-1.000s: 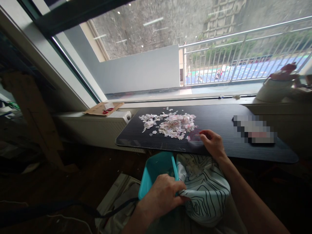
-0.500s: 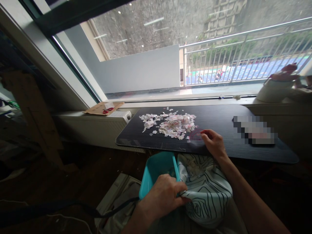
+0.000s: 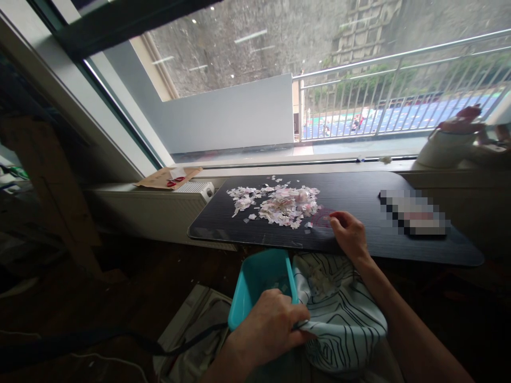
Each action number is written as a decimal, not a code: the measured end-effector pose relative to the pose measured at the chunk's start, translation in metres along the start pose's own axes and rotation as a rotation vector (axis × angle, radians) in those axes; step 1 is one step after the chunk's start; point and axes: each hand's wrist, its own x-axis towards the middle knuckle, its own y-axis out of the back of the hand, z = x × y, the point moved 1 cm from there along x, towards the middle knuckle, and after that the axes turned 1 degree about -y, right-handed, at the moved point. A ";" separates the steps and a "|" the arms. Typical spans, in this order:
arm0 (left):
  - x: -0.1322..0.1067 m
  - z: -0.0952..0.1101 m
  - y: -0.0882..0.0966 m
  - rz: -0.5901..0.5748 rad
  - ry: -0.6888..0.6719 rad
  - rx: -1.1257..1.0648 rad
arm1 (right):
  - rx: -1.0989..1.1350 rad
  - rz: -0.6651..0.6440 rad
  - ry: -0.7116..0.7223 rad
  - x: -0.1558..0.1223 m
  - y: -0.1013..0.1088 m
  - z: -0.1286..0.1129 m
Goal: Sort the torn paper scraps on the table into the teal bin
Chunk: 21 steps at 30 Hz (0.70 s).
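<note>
My left hand (image 3: 273, 327) is closed over the rim of a white cloth basket with black stripes (image 3: 347, 332), its knuckles against a teal plastic bin (image 3: 239, 303). Bin and basket stand side by side below the table edge, with small pale scraps inside both. At the front of the dark table (image 3: 351, 197), my right hand (image 3: 350, 234) has thumb and forefinger pinched together. Faint pinkish lines, perhaps on a see-through film, show beside those fingertips; whether they hold it is unclear. A heap of small paper scraps (image 3: 285, 205) lies left of this hand.
A blurred-out flat object with dark edges (image 3: 415, 213) lies on the table's right. Red-handled scissors (image 3: 175, 182) rest on brown cardboard (image 3: 149, 180) above the radiator (image 3: 151, 213). A white figure-like object (image 3: 447, 146) sits on the sill at right.
Both hands keep nearly the same places. The basket's opening looks slightly wider, and the pinkish lines near my right fingertips look fainter. The view has shifted a little.
</note>
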 end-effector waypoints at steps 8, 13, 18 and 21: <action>0.000 -0.001 -0.001 0.000 -0.010 -0.019 | -0.003 0.068 0.022 0.000 0.001 -0.001; 0.000 -0.002 -0.002 0.004 -0.006 -0.012 | -0.013 -0.016 0.030 -0.001 0.001 -0.002; 0.000 -0.002 -0.003 0.013 -0.005 -0.012 | -0.003 0.013 0.011 -0.001 0.002 -0.003; 0.000 -0.002 -0.004 0.016 -0.002 -0.017 | -0.034 0.069 -0.006 -0.002 0.002 -0.002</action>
